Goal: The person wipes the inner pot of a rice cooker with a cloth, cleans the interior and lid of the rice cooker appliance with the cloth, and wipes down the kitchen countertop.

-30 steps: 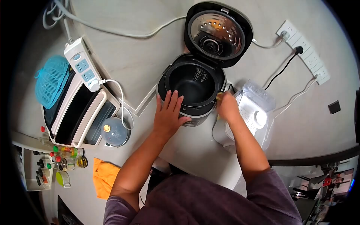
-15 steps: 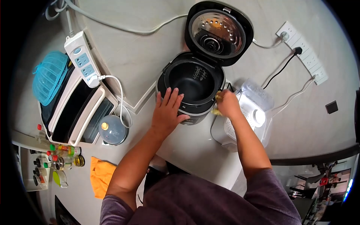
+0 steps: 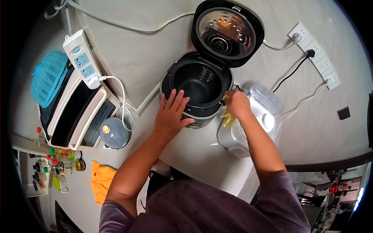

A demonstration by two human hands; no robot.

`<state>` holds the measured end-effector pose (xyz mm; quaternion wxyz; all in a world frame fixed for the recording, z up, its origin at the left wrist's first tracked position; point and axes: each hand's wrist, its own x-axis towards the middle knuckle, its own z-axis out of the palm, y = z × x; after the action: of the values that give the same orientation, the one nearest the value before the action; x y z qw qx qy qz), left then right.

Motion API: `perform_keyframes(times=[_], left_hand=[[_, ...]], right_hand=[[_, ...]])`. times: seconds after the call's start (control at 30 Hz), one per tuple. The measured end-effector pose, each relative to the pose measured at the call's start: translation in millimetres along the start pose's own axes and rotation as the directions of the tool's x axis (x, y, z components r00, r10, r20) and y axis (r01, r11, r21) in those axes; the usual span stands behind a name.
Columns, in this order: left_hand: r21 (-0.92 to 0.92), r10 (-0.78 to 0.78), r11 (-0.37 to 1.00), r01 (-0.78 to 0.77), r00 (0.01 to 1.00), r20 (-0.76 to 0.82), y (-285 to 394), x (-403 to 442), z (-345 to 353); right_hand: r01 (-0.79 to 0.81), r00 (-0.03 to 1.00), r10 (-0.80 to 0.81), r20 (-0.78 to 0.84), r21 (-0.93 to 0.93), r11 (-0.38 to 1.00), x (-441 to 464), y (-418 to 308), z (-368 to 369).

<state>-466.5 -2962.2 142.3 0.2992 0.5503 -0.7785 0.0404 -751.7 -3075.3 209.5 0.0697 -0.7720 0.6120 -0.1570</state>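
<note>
Your right grip point(image 3: 237, 104) is clamped on one yellow cloth point(image 3: 228, 118) at the right edge of one rice cooker point(image 3: 198, 83); your left grip point(image 3: 169, 120), fingers apart, rests on its front-left rim. Tabletop point(image 3: 190, 149) stretches from the cooker's front to the near edge. One white appliance point(image 3: 233, 139) stands close on the cooker's right.

- white power strip point(image 3: 82, 59)
- blue mesh basket point(image 3: 49, 79) on a toaster oven point(image 3: 69, 112)
- orange cloth point(image 3: 102, 181) lying on the counter point(image 3: 82, 196)
- bottles point(image 3: 68, 154) with red and green caps
- white appliance point(image 3: 259, 106) with a clear lid point(image 3: 267, 96)
- wall sockets point(image 3: 322, 63) with a black plug point(image 3: 310, 53)
</note>
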Motion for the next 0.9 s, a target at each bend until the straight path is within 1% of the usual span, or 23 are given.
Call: perform_keyframes(times=[0.03, 0.07, 0.17, 0.2, 0.33, 0.43, 0.53, 0.63, 0.67, 0.77, 0.8, 0.9], left_hand=[[-0.004, 0.002, 1.0, -0.002, 1.0, -0.002, 0, -1, 0], [-0.007, 0.004, 1.0, -0.004, 1.0, -0.003, 0, -1, -1], [0.003, 0.005, 1.0, -0.005, 1.0, -0.013, 0, 0, 1], [0.009, -0.002, 1.0, 0.002, 1.0, -0.027, 2, 1, 2], [-0.009, -0.026, 1.0, 0.026, 1.0, -0.016, 3, 2, 2], [-0.017, -0.014, 1.0, 0.014, 1.0, -0.005, 1, 1, -2], [-0.021, 0.003, 1.0, -0.003, 1.0, 0.001, 2, 0, -3], [-0.021, -0.001, 1.0, 0.001, 1.0, 0.001, -1, -2, -1], [-0.024, -0.004, 1.0, 0.004, 1.0, -0.002, -1, -2, 1], [-0.009, -0.011, 1.0, 0.011, 1.0, -0.005, -1, 0, 2], [0.001, -0.014, 1.0, 0.014, 1.0, 0.002, -1, 0, 1], [0.003, 0.0, 1.0, 0.0, 1.0, 0.006, 0, 1, -2]], right_hand=[[0.012, 0.999, -0.013, -0.052, -0.019, 1.0, 6, 6, 4], [-0.021, 0.998, 0.025, -0.06, 0.062, 0.998, 11, 12, 6], [-0.06, 0.997, 0.06, -0.042, -0.001, 0.998, -5, -8, 5], [-0.066, 0.994, 0.065, 0.089, 0.005, 0.998, -12, -15, -2], [0.041, 0.996, -0.038, 0.079, -0.036, 0.999, -17, -14, -1], [0.038, 0.991, -0.024, 0.13, -0.103, 0.994, -2, -12, -9], [0.067, 0.997, -0.073, -0.031, -0.147, 0.987, 12, -1, -5], [0.05, 0.995, -0.059, -0.078, -0.105, 0.993, 4, -2, 5], [-0.009, 0.999, 0.006, -0.045, -0.071, 0.997, -1, -5, 6], [0.076, 0.996, -0.068, 0.052, -0.182, 0.98, -25, -29, -4], [0.095, 0.995, -0.091, 0.032, -0.155, 0.983, -24, -29, -6], [-0.007, 1.0, 0.004, -0.031, -0.106, 0.994, 1, -16, -6]])
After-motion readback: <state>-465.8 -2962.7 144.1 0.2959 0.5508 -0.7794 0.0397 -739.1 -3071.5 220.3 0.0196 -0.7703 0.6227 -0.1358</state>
